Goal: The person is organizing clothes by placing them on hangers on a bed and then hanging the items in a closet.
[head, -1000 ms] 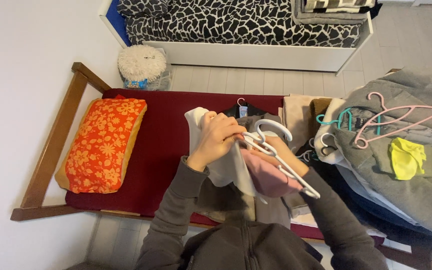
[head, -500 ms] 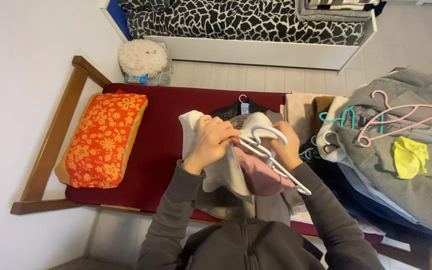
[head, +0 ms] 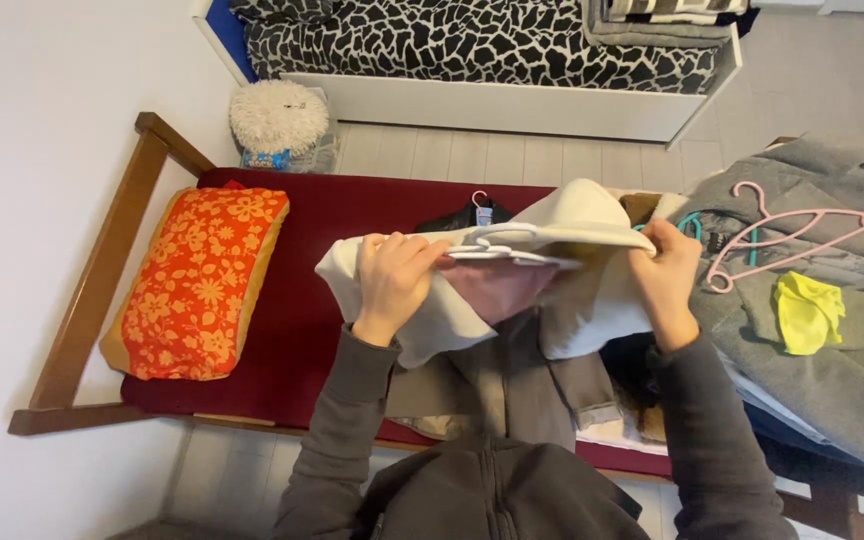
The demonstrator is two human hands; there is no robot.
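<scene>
Both hands, left hand (head: 389,280) and right hand (head: 668,277), grip a cream garment (head: 572,225) stretched over a white hanger (head: 497,247) above the red daybed (head: 302,290).

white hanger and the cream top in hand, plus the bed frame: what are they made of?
Hanger: likely plastic, smooth, glossy white moulded bars. Cream top: soft knit or fleece, matte, drapes in folds between left hand and right hand. Bed frame: wood, brown, varnished sheen.
</scene>
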